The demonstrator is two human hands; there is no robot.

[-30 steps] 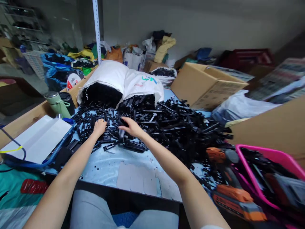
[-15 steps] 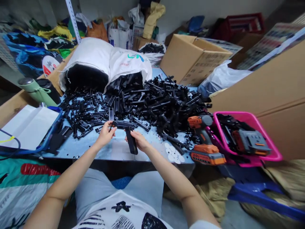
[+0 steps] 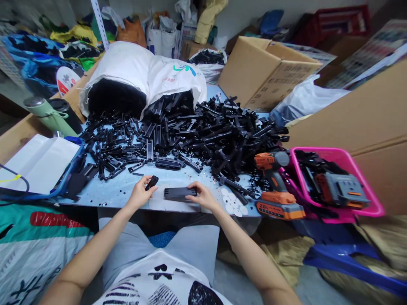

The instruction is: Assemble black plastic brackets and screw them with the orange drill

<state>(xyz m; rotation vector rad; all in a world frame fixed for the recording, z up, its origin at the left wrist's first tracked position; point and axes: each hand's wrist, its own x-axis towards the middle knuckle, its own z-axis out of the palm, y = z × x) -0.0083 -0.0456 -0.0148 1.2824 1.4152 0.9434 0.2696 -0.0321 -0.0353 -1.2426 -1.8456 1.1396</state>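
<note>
While I stood looking on, the person at the blue bench (image 3: 110, 192) had a black part in each hand. The right hand (image 3: 203, 196) gripped a long black part (image 3: 176, 193) by its right end, thumb and fingers pinched around it, so that its free end pointed left, towards the other hand. Its long axis ran roughly along the bench's near edge, over some pale sheets (image 3: 159, 204); whether it rested on them or hung just above, I couldn't tell. The left hand (image 3: 140, 194), the nearer to that free end, was closed on a small black piece (image 3: 152, 182), which slanted away to the right. That piece sat a little farther from the body than the long part, near its end but apart from it. Beyond both hands spread a heap of black parts (image 3: 222, 140).
</note>
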